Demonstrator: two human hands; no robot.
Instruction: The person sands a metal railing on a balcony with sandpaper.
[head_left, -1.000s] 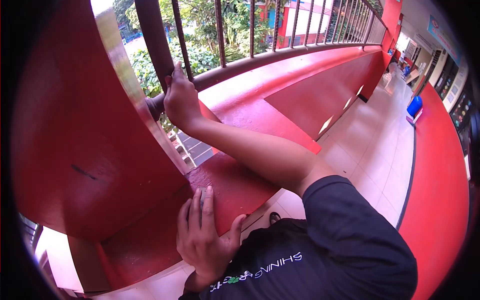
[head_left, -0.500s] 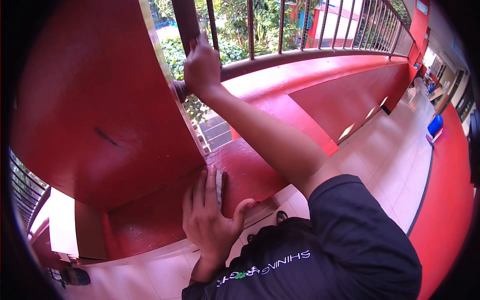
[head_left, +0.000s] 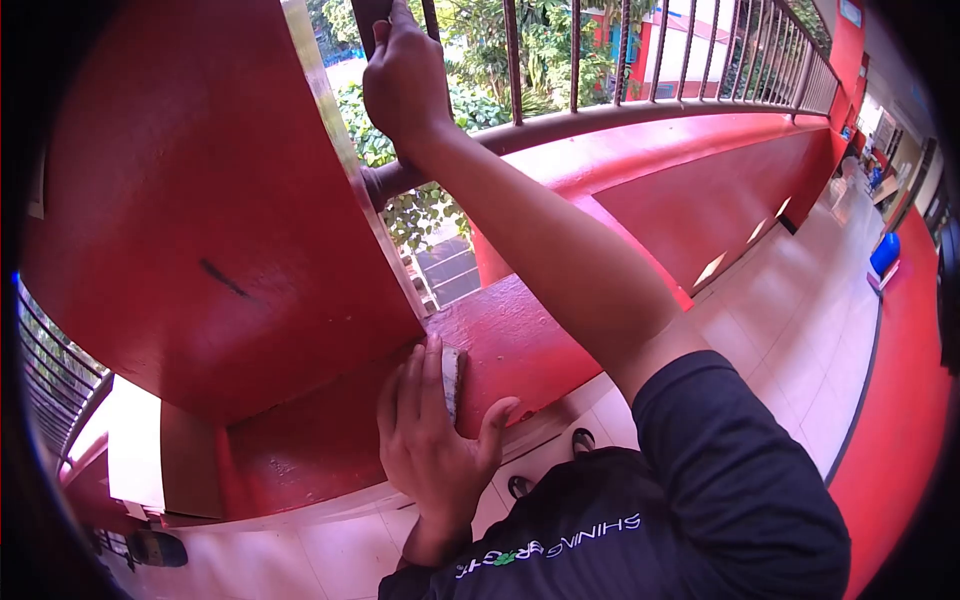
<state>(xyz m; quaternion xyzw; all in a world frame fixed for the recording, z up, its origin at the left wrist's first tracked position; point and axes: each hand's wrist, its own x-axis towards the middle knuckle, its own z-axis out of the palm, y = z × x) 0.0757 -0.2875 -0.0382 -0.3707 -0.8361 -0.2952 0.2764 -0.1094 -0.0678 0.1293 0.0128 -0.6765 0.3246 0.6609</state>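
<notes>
My left hand (head_left: 435,435) lies flat on the red ledge (head_left: 510,325), fingers stretched and thumb spread to the right. Beside its index finger is a flat, pale grey piece with a rough dark edge (head_left: 453,378); what it is I cannot tell. Higher up, my right hand (head_left: 410,85) is closed at the thick dark railing post (head_left: 371,14), with the fingertips against the post near the top of the view. The right arm reaches across the ledge, above the lower rail (head_left: 480,142).
A broad red pillar (head_left: 230,190) stands to the left. More railing bars (head_left: 575,60) run off to the right above a red parapet wall (head_left: 700,200). Below lies a pale tiled floor (head_left: 790,320). A blue object (head_left: 885,253) rests on the red surface at the right.
My right hand has moved up along the railing post. My left hand stays flat on the ledge beside the pale piece. The whole view has shifted slightly.
</notes>
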